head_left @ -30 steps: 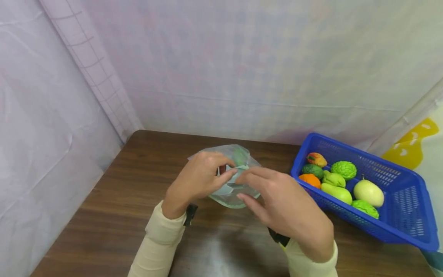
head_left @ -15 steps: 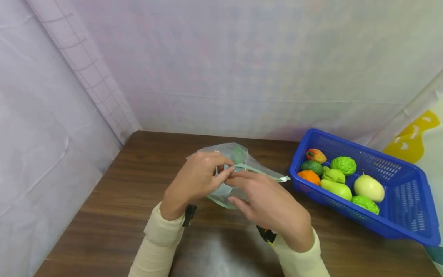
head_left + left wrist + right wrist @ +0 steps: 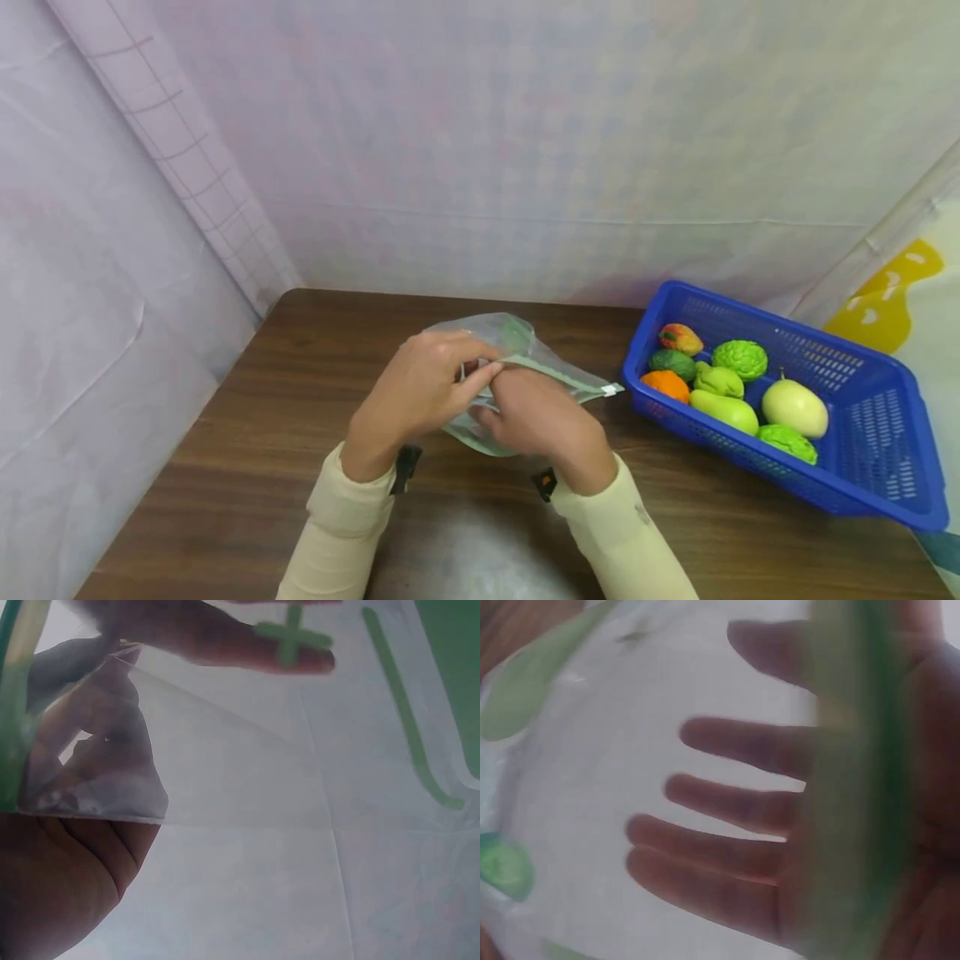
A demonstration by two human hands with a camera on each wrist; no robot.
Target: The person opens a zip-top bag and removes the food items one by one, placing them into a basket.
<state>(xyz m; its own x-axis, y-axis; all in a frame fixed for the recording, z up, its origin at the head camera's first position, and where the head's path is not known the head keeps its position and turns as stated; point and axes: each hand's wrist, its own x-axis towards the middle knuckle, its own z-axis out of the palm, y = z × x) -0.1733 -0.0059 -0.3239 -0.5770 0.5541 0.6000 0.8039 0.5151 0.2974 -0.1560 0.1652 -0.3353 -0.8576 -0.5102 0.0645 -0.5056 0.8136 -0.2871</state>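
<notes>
A clear slider zip bag with green edging and a white slider is held above the brown table, its mouth spread. At the rim, my left hand pinches the bag between thumb and fingers; the left wrist view shows this grip partly through the film. My right hand reaches into the bag's mouth, its fingertips hidden in the head view. In the right wrist view its straight, spread fingers show beyond the green strip of the bag.
To the right, a blue plastic basket holds several model fruits and vegetables, among them an orange, a green pear and a pale round melon. White curtains stand behind the wooden table and on its left.
My right hand has moved left and into the bag's mouth, and the slider end of the bag has come into sight. The left hand keeps its pinch with little movement.
</notes>
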